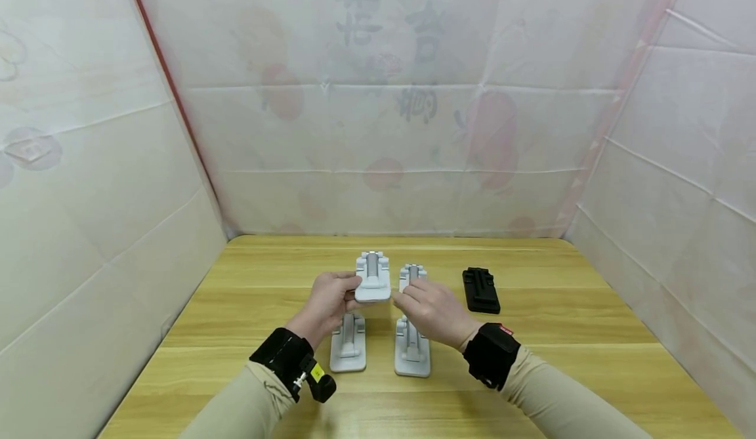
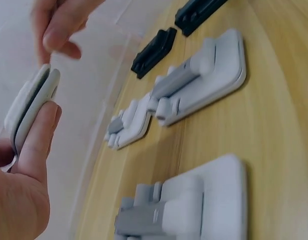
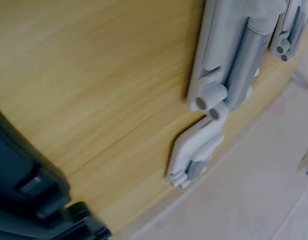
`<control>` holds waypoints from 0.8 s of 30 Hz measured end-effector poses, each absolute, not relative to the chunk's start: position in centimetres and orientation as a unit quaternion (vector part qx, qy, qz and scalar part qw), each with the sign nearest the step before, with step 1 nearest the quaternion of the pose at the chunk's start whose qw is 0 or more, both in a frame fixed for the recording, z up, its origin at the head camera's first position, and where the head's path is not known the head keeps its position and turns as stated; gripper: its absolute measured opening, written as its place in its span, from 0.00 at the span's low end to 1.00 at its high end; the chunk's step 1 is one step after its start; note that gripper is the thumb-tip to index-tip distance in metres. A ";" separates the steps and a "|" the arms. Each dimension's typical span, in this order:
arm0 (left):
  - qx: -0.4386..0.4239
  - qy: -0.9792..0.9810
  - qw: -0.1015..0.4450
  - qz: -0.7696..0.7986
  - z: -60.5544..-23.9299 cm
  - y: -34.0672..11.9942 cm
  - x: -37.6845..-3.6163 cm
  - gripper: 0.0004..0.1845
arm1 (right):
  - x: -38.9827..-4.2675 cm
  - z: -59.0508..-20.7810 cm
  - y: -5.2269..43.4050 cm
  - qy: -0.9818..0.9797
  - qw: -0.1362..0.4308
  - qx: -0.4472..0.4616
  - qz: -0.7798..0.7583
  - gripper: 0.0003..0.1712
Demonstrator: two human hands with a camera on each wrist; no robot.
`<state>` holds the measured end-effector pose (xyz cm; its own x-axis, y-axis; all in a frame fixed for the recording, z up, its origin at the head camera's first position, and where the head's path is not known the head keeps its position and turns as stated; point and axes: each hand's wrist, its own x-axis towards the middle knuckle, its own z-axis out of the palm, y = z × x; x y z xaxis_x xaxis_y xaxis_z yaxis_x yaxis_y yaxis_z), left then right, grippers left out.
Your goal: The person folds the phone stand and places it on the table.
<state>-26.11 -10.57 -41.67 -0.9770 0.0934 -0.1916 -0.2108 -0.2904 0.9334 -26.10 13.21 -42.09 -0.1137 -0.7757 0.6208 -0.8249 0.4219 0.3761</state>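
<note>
My left hand [image 1: 345,291] grips a white folded stand [image 1: 373,277] by its left edge and holds it above the wooden table [image 1: 590,334]. In the left wrist view the stand [image 2: 28,107] is seen edge-on, pinched between my left fingers [image 2: 41,135]. My right hand [image 1: 409,296] hovers just right of the stand with loosely bent fingers and holds nothing. Its fingertips [image 2: 56,35] sit a little above the stand's top edge, apart from it.
Three more white stands lie on the table: one front left [image 1: 348,346], one front right [image 1: 412,354], and one further back [image 1: 412,273], partly behind my right hand. A black stand [image 1: 481,289] lies to the right. Sheeted walls enclose three sides.
</note>
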 end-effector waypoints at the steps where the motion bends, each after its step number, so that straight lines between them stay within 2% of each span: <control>1: -0.058 0.596 0.089 0.796 -41.8 -10.7 -26.3 0.26 | -26.1 -42.1 13.4 -0.749 0.390 0.535 0.032 0.13; 5: -0.083 0.636 0.074 0.763 -42.4 -11.5 -27.2 0.26 | -26.1 -42.0 14.8 -0.764 0.375 0.524 0.028 0.05; 9: -0.097 0.680 0.072 0.723 -43.2 -12.4 -27.9 0.25 | -26.2 -42.3 16.6 -0.782 0.356 0.510 0.031 0.09; 14: -0.105 0.718 0.057 0.686 -44.4 -13.4 -28.9 0.23 | -26.4 -42.8 18.5 -0.798 0.339 0.496 0.042 0.03; 24: -0.095 0.791 0.047 0.602 -46.1 -14.4 -29.7 0.23 | -27.0 -42.5 20.7 -0.820 0.322 0.471 0.055 0.07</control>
